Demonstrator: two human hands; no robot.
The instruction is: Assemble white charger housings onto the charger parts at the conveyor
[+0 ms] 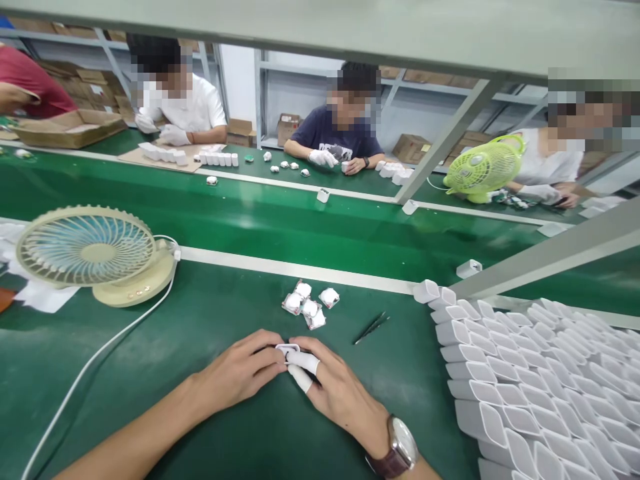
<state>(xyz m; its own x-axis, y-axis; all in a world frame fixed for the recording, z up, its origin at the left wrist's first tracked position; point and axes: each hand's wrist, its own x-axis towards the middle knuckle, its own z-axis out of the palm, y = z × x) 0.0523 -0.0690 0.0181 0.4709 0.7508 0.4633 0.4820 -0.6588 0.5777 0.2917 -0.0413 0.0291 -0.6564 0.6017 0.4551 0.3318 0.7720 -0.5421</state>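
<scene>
Both hands meet around a small white plastic housing (287, 348) above the green table. My left hand (245, 363) grips its left side with thumb and fingers. My right hand (333, 387), with white covers on two fingertips and a watch at the wrist, presses at its opening. What sits inside the housing is mostly hidden by the fingers. Just beyond the hands lie several small white parts on boards (310, 308). Black tweezers (371, 328) rest on the table to the right of them.
Many white housings (540, 373) stand packed in rows at the right. A beige fan (97, 253) with a white cable (107, 347) is at the left. Beyond a pale rail (300, 272) runs a green belt (280, 227) carrying housings; co-workers sit across it. A metal post (555, 250) slants at right.
</scene>
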